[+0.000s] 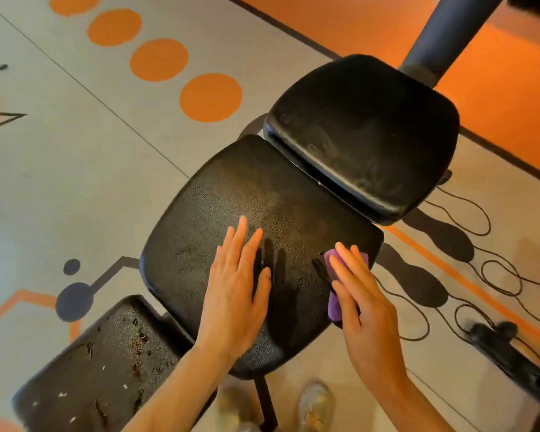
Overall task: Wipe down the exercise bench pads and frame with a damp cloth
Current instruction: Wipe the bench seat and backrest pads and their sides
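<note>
Right hand flat, fingers together, pressing purple cloth onto middle pad. Left hand flat, empty, beside it, bracing. Best: overlapping strokes, firm pressure, toward far edge beyond fingertips.

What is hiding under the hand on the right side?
A purple cloth lies under the right hand, pressed on the middle bench pad. Its edges peek out; the part beneath the palm is covered.

Bare seat pad beyond hands, seemingly.
</note>
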